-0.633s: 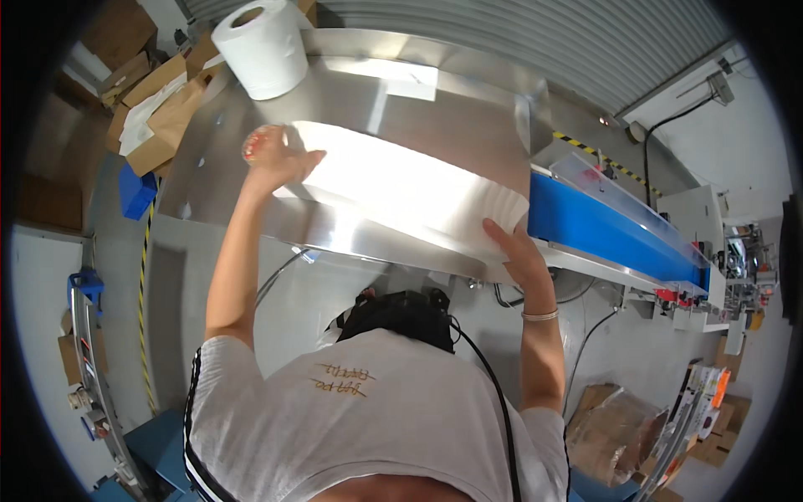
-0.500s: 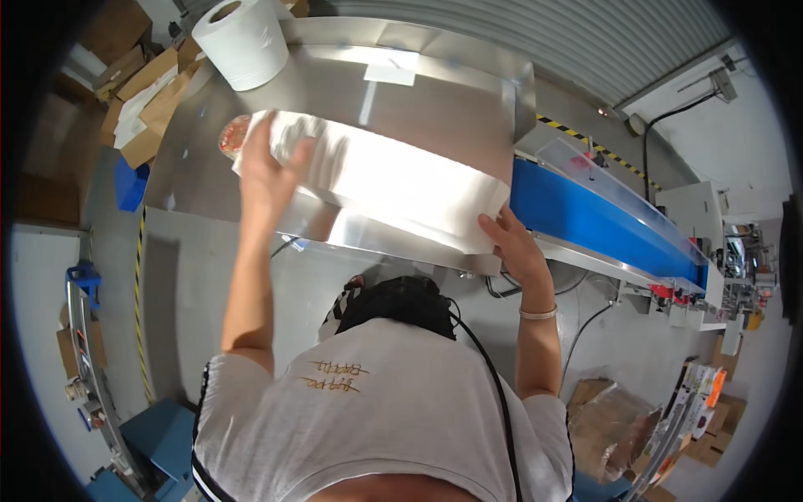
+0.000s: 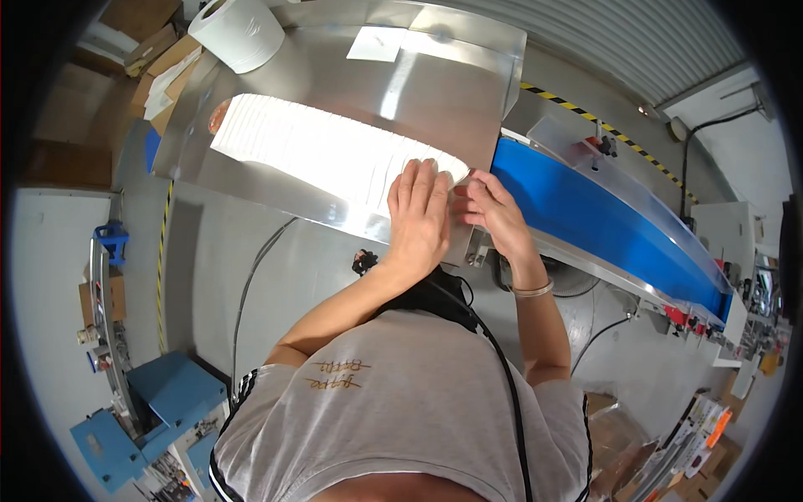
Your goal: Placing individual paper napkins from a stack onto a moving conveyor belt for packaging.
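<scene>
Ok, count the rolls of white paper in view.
1: a white paper roll stands at the steel table's far left corner, away from both hands. Others may be hidden outside the view.

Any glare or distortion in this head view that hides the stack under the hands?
Head view: glare washes the white stack nearly featureless; the steel table shows bright reflections; fisheye bends the blue belt; left hand and right hand stay sharp.

A row of sheets [image 3: 326,155] is laid on the table [image 3: 435,92]; a paper roll [image 3: 238,32] is set behind-left, a conveyor belt [image 3: 602,222] to the right.
</scene>
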The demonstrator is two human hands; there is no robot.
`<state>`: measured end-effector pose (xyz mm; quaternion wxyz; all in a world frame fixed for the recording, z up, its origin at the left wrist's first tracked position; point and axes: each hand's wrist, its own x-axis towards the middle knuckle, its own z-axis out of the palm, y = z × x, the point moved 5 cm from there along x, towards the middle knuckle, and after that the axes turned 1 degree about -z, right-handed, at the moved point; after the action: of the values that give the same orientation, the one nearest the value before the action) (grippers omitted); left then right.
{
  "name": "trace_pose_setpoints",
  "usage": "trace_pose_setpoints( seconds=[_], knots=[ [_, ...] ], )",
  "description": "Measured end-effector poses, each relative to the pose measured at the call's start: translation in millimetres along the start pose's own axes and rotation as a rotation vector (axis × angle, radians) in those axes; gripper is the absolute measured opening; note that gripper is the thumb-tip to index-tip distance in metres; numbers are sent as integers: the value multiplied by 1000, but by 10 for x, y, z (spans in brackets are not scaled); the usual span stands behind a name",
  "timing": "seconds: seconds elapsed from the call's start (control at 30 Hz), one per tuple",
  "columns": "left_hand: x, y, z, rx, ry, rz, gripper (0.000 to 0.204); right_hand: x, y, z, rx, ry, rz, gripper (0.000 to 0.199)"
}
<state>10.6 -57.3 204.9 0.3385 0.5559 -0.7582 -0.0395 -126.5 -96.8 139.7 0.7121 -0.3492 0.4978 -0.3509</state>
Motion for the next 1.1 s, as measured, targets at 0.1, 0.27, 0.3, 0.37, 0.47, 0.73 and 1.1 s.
trace_pose_setpoints(
  seconds=[0.1, 0.27, 0.3, 0.37, 0.47, 0.73, 1.1],
  knots=[
    [-10, 8, -2, 4, 3, -12, 47, 15, -137, -114, -232, 55, -198, 45],
    [-2, -21, -45, -45, -25, -65, 43, 110, -254, -191, -517, 32, -399, 43],
    [4, -21, -42, -42, -25, -61, 43, 108, -295, -175, -524, 19, -421, 42],
    [13, -13, -50, -70, -3, -44, 46, 119, -365, -159, -542, -23, -438, 41],
    [-4, -15, -71, -56, -15, -40, 46, 150, -374, -110, -535, -113, -449, 40],
    [-28, -41, -61, -47, -19, 19, 48, 185, -398, -74, -552, -159, -483, 38],
    [-49, -56, -86, -49, -21, 21, 50, 207, -421, -17, -589, -264, -511, 31]
  ],
)
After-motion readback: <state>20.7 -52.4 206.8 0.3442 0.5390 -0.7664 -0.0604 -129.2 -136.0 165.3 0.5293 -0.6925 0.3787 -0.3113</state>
